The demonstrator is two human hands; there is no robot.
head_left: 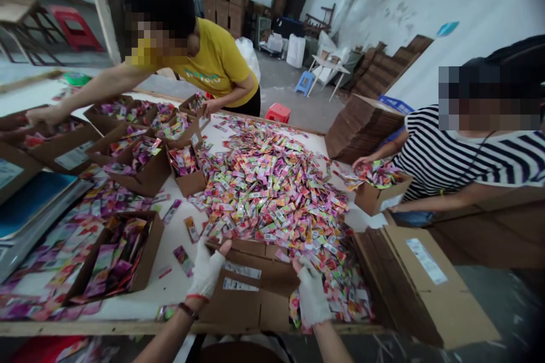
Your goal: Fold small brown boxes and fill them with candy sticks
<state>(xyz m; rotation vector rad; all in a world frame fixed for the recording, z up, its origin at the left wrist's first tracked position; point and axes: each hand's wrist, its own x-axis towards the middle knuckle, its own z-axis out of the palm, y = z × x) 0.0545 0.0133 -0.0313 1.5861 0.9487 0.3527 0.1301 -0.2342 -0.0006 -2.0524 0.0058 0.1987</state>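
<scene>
A brown cardboard box with white printed labels stands between my hands at the table's front edge. Around its left side is my left hand, in a white glove, with the thumb over the top edge. My right hand, gloved too, grips the right side, its fingertips at the upper edge. Just behind the box rises a big heap of small colourful packets, which also spills down past my right hand. To the left stands an open box filled with similar packets.
Several packet-filled boxes stand at the left, where a person in a yellow shirt reaches in. At the right, a person in a striped top holds a filled box. Flattened cartons lie at the right front.
</scene>
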